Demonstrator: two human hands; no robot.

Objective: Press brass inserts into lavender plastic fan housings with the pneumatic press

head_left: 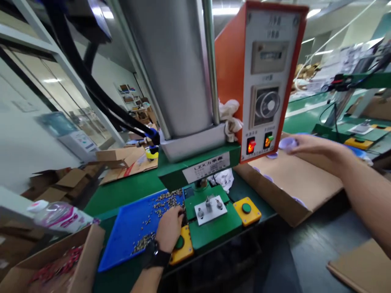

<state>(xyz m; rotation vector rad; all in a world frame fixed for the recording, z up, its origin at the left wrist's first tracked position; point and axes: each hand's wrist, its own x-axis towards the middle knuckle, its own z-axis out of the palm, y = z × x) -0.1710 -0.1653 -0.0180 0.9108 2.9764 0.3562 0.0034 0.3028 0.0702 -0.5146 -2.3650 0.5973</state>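
Fingers of the right hand (314, 146) were clamped on a pale lilac, rounded, plastic-looking piece (286, 143) above an open brown cardboard box (320, 179). Those of the left hand (170, 228) curled by a flat blue plastic tray (122, 236); their grip I couldn't tell. Gathering parts seemed in hand, the next move wanting a steady lift. The piece looked smooth and shallow.

At the right, the right hand (302, 144) hides part of the purple piece (286, 143) it holds. Below centre, whatever the left hand (169, 230) may pinch is hidden; lower left, the frame cuts off a carton (88, 256).
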